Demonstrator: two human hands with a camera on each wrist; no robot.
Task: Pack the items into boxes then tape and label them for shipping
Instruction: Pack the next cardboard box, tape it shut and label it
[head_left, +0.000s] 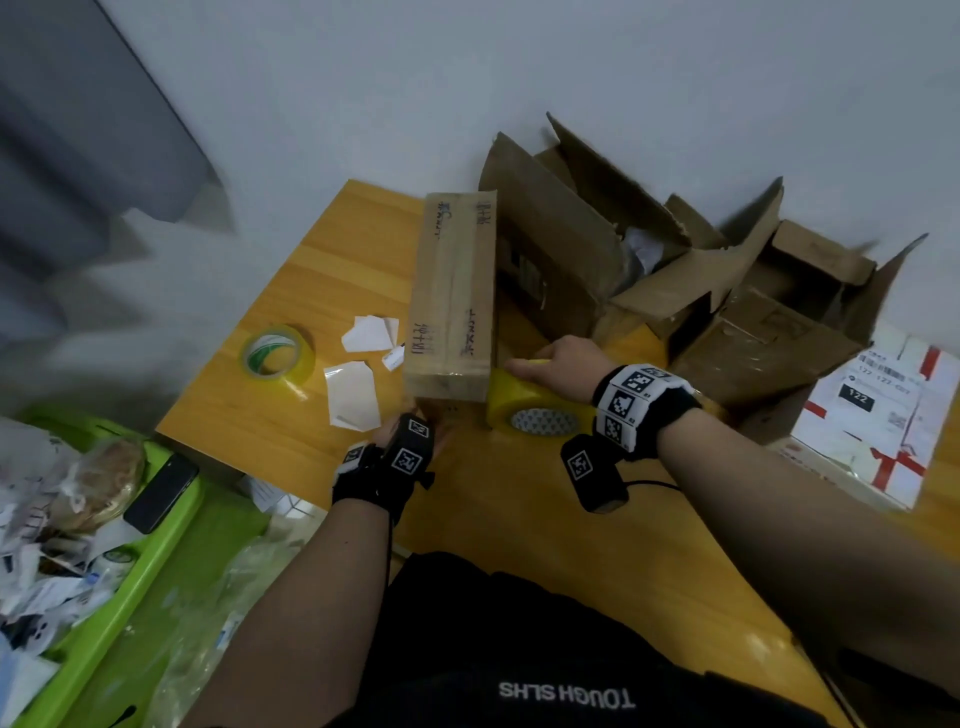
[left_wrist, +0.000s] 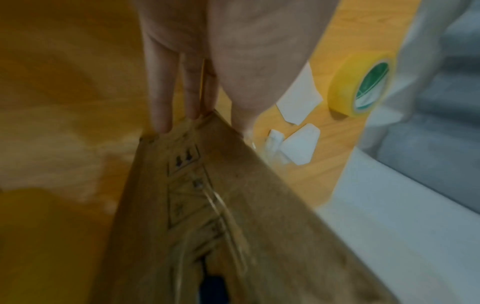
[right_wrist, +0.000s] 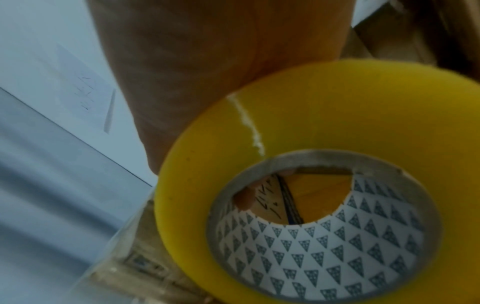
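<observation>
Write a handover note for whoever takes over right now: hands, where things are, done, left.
Right hand: grips the big yellow tape roll at the near right corner of the long closed box.
Left hand: straight fingers press the box's near end, steadying it.
Box lies on the wooden table, its top glossy, apparently taped, with handwriting on it.
Spare tape roll and white paper scraps lie left of the box; open empty-looking cartons and a printed label sheet to the right.
Done: this box packed and closed.
Left: finish taping the near end, stick a label on, then handle the other cartons.
</observation>
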